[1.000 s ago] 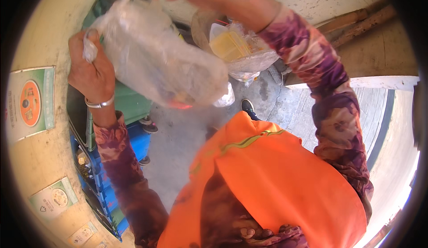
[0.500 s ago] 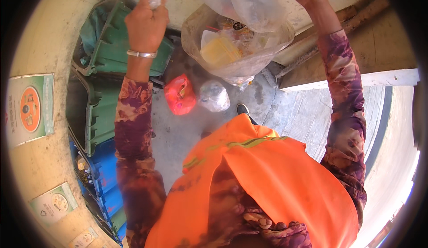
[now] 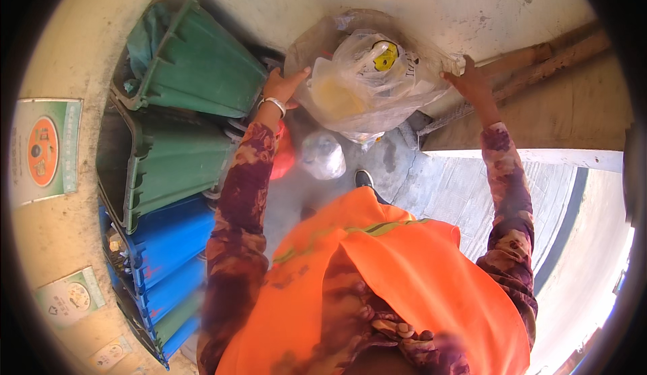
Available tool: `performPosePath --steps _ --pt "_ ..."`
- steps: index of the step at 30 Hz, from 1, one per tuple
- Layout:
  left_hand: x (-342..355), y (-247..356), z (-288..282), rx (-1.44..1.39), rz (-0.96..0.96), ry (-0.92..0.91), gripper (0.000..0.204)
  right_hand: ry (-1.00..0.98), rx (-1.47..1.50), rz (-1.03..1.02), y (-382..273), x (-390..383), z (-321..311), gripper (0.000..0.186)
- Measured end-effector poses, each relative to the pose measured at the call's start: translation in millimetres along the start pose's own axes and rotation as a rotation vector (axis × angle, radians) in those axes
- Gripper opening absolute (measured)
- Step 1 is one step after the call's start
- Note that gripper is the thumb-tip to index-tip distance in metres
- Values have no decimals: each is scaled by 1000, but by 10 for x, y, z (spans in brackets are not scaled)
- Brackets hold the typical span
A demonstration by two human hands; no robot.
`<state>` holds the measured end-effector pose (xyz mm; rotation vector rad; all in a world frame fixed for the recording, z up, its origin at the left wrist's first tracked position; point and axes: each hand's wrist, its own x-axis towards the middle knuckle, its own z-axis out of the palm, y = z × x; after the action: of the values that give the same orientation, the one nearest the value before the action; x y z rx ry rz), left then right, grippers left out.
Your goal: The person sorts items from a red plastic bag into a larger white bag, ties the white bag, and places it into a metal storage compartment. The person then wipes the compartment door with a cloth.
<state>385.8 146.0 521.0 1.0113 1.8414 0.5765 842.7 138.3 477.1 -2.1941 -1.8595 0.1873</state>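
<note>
A large clear plastic bag [image 3: 357, 120] full of rubbish stands against the wall at the top middle, its mouth spread wide. Inside it lies a crumpled clear plastic bag [image 3: 367, 72] with a yellow round mark, over a pale yellow container [image 3: 337, 97]. At the big bag's left rim is my left hand [image 3: 286, 86], thumb stretched toward it and fingers apart. My right hand [image 3: 472, 84] is at the right rim, thumb and forefinger spread; whether it touches the plastic is hard to tell. Neither hand visibly grips anything.
Green wheeled bins [image 3: 202, 65] and blue bins [image 3: 172, 240] line the left wall, lying tilted in view. A tied whitish bag [image 3: 323, 155] and a red bag [image 3: 283, 152], partly behind my left arm, sit on the floor. A wooden ledge [image 3: 559, 105] runs along the right.
The clear plastic bag that hung high from my left hand now lies in the big bag. Both hands came down to its rim, the left also moving right, their fingers now apart.
</note>
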Motion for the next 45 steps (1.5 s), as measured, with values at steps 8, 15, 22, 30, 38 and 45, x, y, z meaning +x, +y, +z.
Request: performPosePath --steps 8,15,22,30,38,45 --pt "702 -263 -264 -653 141 107 11 -148 828 344 130 498 138 23" --pt "488 -67 -185 -512 132 -73 15 -310 1039 217 115 425 199 30" --pt "430 -114 44 -746 44 -36 14 356 413 -450 -1211 -205 -275 53" --pt "327 -226 178 -738 171 -291 32 -146 310 -720 -2094 -458 337 57" --pt "98 -381 452 -371 261 -512 26 -160 456 -809 -1998 -309 497 43" --pt "-106 -471 764 -290 461 -370 26 -449 161 -940 -2038 42 430 25"
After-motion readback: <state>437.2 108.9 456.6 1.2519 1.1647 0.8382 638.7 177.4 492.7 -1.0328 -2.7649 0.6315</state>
